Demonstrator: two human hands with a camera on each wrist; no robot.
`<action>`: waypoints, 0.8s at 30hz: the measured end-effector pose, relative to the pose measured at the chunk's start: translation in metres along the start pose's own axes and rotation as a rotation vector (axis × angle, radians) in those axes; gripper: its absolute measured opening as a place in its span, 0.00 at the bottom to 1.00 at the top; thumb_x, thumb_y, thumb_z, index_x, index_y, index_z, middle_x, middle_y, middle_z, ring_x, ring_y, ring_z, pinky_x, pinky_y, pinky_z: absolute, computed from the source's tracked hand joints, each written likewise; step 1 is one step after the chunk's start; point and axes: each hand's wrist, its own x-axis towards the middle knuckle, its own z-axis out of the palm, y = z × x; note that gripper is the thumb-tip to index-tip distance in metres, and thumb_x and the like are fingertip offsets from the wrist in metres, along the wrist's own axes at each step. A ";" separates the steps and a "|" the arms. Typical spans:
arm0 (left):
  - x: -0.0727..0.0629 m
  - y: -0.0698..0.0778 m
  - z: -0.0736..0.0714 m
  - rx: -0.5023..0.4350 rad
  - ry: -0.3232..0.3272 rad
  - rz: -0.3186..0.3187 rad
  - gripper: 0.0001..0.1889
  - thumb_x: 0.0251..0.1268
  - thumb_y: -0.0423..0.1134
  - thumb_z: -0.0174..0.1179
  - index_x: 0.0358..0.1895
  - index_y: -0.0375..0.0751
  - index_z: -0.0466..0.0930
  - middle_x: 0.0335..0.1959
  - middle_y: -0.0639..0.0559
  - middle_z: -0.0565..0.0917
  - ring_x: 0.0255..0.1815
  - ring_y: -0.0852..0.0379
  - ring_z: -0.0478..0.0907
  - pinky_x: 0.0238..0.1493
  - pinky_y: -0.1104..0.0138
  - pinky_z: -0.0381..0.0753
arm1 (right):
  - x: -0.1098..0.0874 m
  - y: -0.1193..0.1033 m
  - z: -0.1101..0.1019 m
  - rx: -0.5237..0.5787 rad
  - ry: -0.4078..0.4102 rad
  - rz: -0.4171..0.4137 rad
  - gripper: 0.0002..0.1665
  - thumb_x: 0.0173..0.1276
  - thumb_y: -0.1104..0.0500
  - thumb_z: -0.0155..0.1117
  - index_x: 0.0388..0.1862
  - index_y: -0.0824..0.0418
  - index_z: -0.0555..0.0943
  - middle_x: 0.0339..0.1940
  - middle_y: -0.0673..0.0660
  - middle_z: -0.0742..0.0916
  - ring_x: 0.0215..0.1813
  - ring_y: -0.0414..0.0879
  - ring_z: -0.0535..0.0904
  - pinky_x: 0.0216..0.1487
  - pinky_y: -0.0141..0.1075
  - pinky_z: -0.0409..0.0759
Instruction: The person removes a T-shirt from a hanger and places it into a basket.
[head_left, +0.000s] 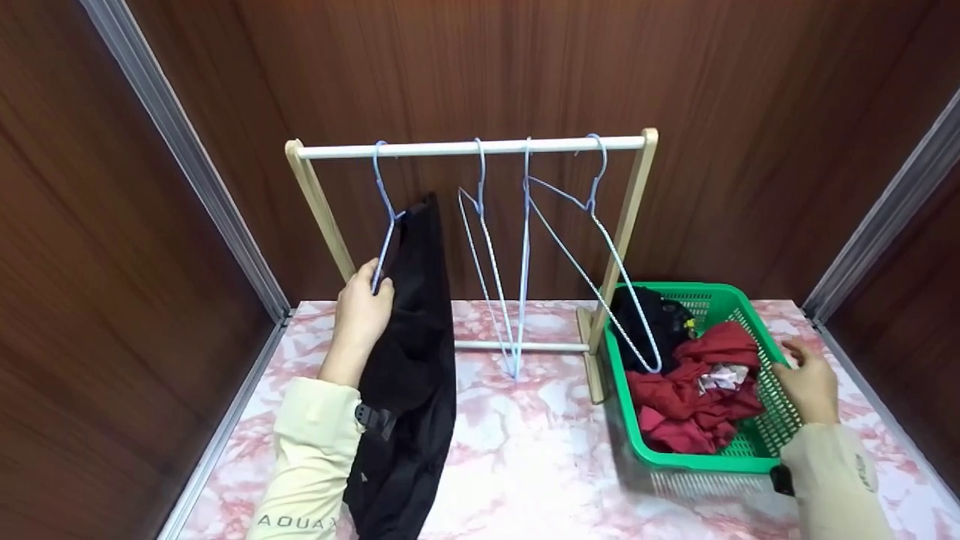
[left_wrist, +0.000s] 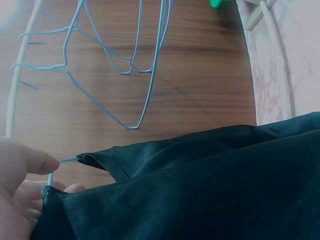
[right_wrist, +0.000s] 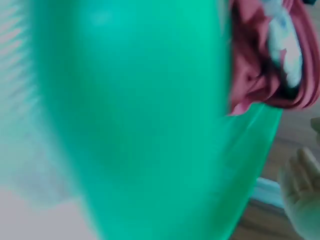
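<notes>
My left hand (head_left: 358,311) pinches the lower part of a blue wire hanger (head_left: 383,251) at the left end of the rack. A long black garment (head_left: 420,337) hangs from that hanger and drapes down in front of the table. In the left wrist view, thumb and fingers meet around the wire between two upper corners of the black garment (left_wrist: 200,175). At the right, my right hand (head_left: 814,386) hovers by the rim of a green basket (head_left: 641,442), fingers loosely bent and holding nothing. Red clothes (head_left: 694,382) and a black garment (head_left: 649,326) fill the basket.
A white rail (head_left: 435,149) on wooden legs bears three bare hangers, among them one (head_left: 630,292) whose lower end reaches over the basket. Wood-grain panels (head_left: 525,67) enclose the back and sides. The tabletop (head_left: 525,465) has a pink marbled pattern.
</notes>
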 end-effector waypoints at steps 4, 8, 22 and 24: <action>0.000 0.000 0.002 -0.013 0.024 -0.005 0.20 0.68 0.36 0.49 0.60 0.32 0.73 0.56 0.35 0.79 0.60 0.39 0.75 0.63 0.51 0.70 | -0.005 0.014 -0.001 -0.023 -0.071 0.123 0.32 0.66 0.62 0.49 0.67 0.76 0.61 0.62 0.82 0.69 0.63 0.75 0.65 0.64 0.60 0.64; 0.001 -0.001 0.003 -0.033 0.045 -0.015 0.19 0.70 0.37 0.49 0.60 0.32 0.73 0.58 0.34 0.78 0.61 0.39 0.74 0.63 0.52 0.70 | -0.008 0.021 0.001 -0.044 -0.098 0.159 0.32 0.67 0.60 0.48 0.66 0.78 0.61 0.60 0.82 0.70 0.60 0.74 0.68 0.61 0.59 0.66; -0.002 0.003 0.011 -0.061 0.133 -0.006 0.18 0.68 0.35 0.51 0.56 0.30 0.76 0.53 0.33 0.79 0.57 0.38 0.76 0.60 0.52 0.71 | -0.013 0.029 0.007 -0.044 -0.014 0.114 0.27 0.66 0.65 0.50 0.62 0.76 0.67 0.54 0.80 0.76 0.53 0.72 0.73 0.48 0.51 0.71; -0.002 0.003 0.012 -0.063 0.140 -0.009 0.18 0.67 0.35 0.52 0.56 0.30 0.76 0.52 0.33 0.79 0.56 0.38 0.76 0.59 0.52 0.71 | -0.013 0.029 0.007 -0.038 -0.017 0.127 0.27 0.66 0.65 0.50 0.62 0.75 0.67 0.54 0.80 0.76 0.52 0.71 0.74 0.44 0.47 0.71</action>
